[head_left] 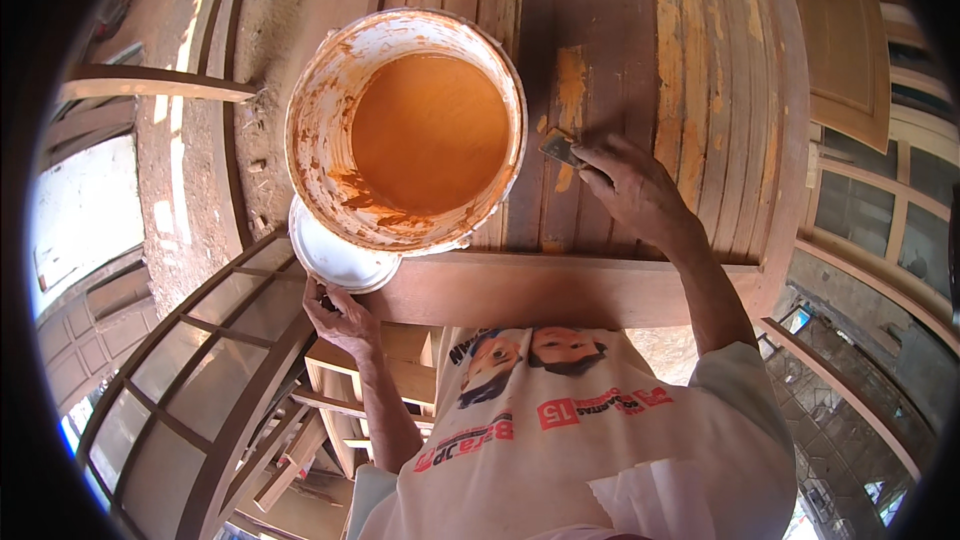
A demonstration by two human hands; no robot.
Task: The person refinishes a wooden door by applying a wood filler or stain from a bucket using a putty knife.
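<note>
My right hand [625, 180] grips a flat metal scraper [560, 148], its blade over orange filler patches on the dark grooved boards [610, 70] of a wooden panel. A large white bucket [300, 130], smeared inside and holding orange paste [430, 135], sits at the left part of the panel. A white round lid [340, 260] lies partly under it, jutting out at lower left. My left hand [340, 320] is closed with curled fingers at the lid's lower edge, beside the panel's front rail [540, 290]; what those fingers hold is hidden.
Glazed wooden frames [190, 370] stand at lower left, with more wooden pieces beneath the panel. Planks [175, 80] rest over the dusty ground [260, 20] on the left. Wooden door leaves [840, 40] and window frames [860, 200] line the right side.
</note>
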